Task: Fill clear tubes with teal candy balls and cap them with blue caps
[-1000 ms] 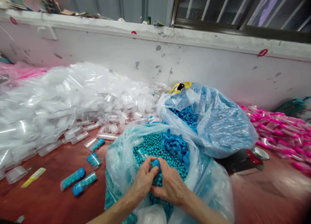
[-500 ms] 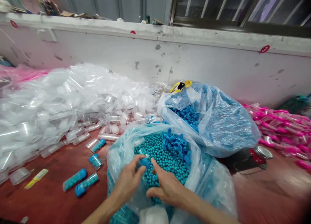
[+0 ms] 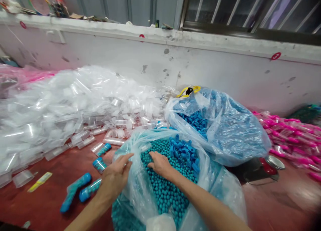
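My left hand [image 3: 115, 175] is held over the left rim of an open plastic bag [image 3: 136, 177], fingers apart and nothing in them. My right hand [image 3: 162, 164] reaches into the bag just above teal beads [image 3: 170, 191], its fingers stretched out and empty. By its fingertips, a clear plastic tube [image 3: 145, 147] lies on the beads at the bag's far left side. Blue caps [image 3: 184, 152] are heaped on the beads at the right. Left of my left hand, several bead-filled tubes with blue caps [image 3: 86, 192] lie on the red table [image 3: 50, 214].
A large pile of clear tubes [image 3: 75, 97] covers the back left. Behind the bead bag leans a bag of blue caps [image 3: 225, 124]. Pink-capped tubes [image 3: 296, 137] are heaped at the right, near a jar with a metal lid [image 3: 275, 162]. A yellow-labelled strip [image 3: 40, 182] lies at left.
My left hand has let go of a blue-capped tube and moved left; another such tube now lies with those on the table. My right hand has moved up toward the clear tube.
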A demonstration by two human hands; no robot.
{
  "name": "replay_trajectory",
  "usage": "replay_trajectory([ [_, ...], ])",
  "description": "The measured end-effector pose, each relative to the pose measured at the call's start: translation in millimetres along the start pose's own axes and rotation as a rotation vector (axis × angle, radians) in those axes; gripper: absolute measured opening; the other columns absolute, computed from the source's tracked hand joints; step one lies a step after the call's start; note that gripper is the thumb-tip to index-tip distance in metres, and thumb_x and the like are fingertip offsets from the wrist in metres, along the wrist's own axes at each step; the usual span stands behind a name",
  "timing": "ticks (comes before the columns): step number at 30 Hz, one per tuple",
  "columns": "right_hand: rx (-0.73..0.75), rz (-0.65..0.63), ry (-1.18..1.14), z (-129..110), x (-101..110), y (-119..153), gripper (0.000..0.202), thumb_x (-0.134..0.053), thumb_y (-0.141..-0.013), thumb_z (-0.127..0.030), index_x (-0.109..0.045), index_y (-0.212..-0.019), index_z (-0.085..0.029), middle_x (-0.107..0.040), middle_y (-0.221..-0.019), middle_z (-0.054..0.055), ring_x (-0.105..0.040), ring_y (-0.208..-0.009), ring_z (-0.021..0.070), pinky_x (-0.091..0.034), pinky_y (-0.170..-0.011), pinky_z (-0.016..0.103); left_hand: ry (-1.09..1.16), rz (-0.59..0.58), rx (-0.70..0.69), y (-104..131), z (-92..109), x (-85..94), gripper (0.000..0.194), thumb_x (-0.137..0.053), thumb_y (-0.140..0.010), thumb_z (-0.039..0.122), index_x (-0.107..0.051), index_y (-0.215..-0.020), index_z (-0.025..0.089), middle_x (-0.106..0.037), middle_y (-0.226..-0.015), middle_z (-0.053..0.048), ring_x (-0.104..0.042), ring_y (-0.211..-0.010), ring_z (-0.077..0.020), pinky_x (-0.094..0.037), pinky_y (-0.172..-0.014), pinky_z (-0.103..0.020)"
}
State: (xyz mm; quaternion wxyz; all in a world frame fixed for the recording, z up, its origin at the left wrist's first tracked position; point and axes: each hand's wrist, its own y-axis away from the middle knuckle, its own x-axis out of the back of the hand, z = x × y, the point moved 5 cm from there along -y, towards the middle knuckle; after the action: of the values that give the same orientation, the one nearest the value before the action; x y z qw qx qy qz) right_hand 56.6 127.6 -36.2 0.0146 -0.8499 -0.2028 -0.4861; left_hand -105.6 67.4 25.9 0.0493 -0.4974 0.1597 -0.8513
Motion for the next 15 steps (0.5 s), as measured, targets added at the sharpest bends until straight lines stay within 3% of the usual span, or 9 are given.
replay_trajectory([
  [3,-0.014,-0.021,-0.062,12,2,1,0.030,-0.057,-0.068,-0.019,-0.057,-0.098,-0.019,-0.062,-0.090,0.002,-0.054,-0.087,0.0163,-0.037,-0.072,0.022,0.158,-0.132,-0.051,-7,28,-23.5,0.031,-0.037,-0.082,0.025,-0.056,-0.107,0.022,-0.063,-0.097,-0.005,-0.060,-0.083,-0.0180,-0.045,-0.073,-0.029],
  [6,-0.091,-0.050,-0.143,30,5,8,0.019,-0.057,-0.066,-0.017,-0.061,-0.085,-0.017,-0.061,-0.072,-0.002,-0.055,-0.069,0.0120,-0.037,-0.060,0.018,0.308,-0.193,0.030,-13,42,-40.2,0.035,-0.039,-0.079,0.021,-0.053,-0.111,0.018,-0.063,-0.088,-0.005,-0.059,-0.080,-0.0181,-0.044,-0.074,-0.030],
  [9,-0.226,-0.109,-0.228,48,5,15,0.004,-0.057,-0.063,-0.015,-0.060,-0.060,-0.014,-0.050,-0.046,-0.005,-0.048,-0.047,0.0094,-0.033,-0.045,0.018,0.446,-0.280,0.221,-14,38,-62.3,0.041,-0.040,-0.077,0.021,-0.046,-0.117,0.014,-0.060,-0.074,-0.002,-0.057,-0.067,-0.0163,-0.044,-0.066,-0.027],
  [11,-0.319,-0.139,-0.286,56,2,15,0.013,-0.057,-0.060,-0.014,-0.055,-0.048,-0.015,-0.040,-0.034,-0.006,-0.041,-0.036,0.0083,-0.029,-0.038,0.018,0.509,-0.355,0.379,-13,30,-79.5,0.045,-0.042,-0.074,0.020,-0.044,-0.119,0.013,-0.059,-0.072,-0.001,-0.056,-0.059,-0.0144,-0.043,-0.059,-0.025],
  [15,-0.441,-0.112,-0.430,57,-5,3,0.018,-0.055,-0.060,-0.014,-0.047,-0.044,-0.017,-0.036,-0.028,-0.007,-0.031,-0.025,0.0066,-0.025,-0.031,0.019,0.517,-0.443,0.565,-18,18,-104.0,0.050,-0.043,-0.072,0.018,-0.040,-0.121,0.010,-0.057,-0.060,0.000,-0.049,-0.041,-0.0123,-0.039,-0.046,-0.023],
])
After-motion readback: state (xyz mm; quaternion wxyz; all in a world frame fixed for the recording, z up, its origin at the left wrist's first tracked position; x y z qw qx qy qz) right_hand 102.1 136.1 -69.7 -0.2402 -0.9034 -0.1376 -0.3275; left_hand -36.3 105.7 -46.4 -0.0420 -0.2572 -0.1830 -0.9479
